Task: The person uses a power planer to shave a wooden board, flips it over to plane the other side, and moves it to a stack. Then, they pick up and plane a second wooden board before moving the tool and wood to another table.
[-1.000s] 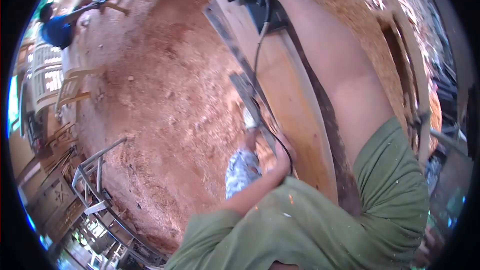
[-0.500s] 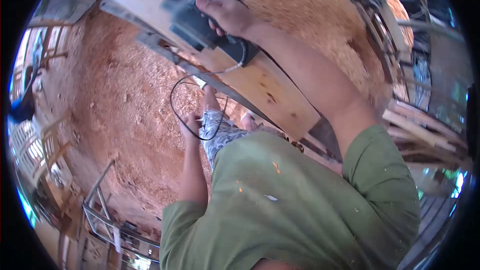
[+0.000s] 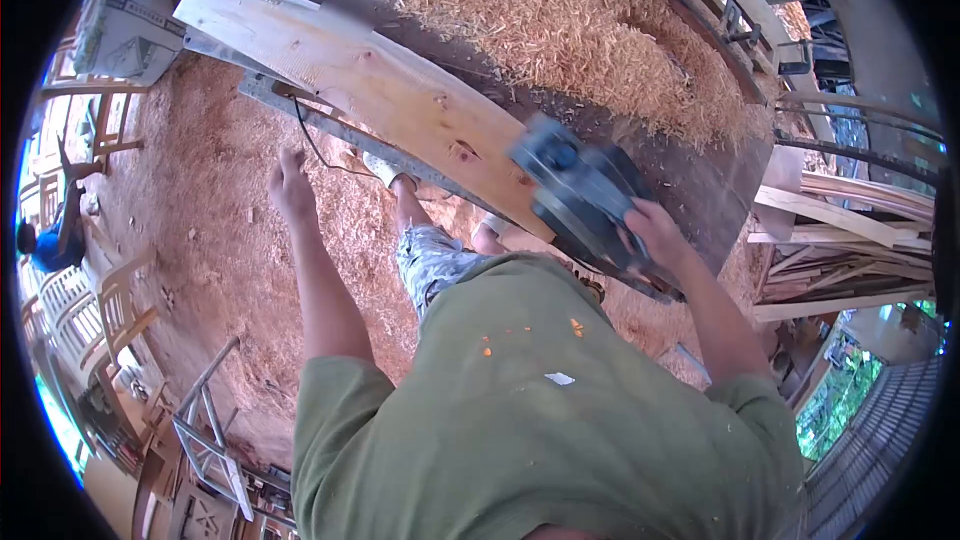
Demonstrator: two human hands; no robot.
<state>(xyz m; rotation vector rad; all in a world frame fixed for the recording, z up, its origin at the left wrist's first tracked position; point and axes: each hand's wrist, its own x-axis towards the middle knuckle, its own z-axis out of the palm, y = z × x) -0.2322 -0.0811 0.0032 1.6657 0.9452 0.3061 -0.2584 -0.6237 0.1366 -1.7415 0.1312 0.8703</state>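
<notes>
My right hand [image 3: 655, 230] is wrapped round the rear handle of a dark electric hand planer [image 3: 575, 185]. The planer sits at the near right end of a long pale wooden board [image 3: 400, 90], partly past its edge and slightly blurred. Knots and a dark split mark the board. My left hand [image 3: 292, 185] hangs free, left of the bench, its fingers loosely bent and nothing visible in them. A thin black cord [image 3: 315, 145] runs close beside it, apparently apart from the fingers.
Wood shavings [image 3: 560, 30] are heaped on the dark bench top [image 3: 700, 180] and spread over the floor. Stacked timber strips [image 3: 840, 250] lie at right. Wooden chairs [image 3: 95, 310], a metal frame [image 3: 210, 430] and a person in blue [image 3: 60, 240] are at left.
My right hand has drawn the planer along the board from its middle to the near right end. My left hand has moved left, away from my leg and the cord loop.
</notes>
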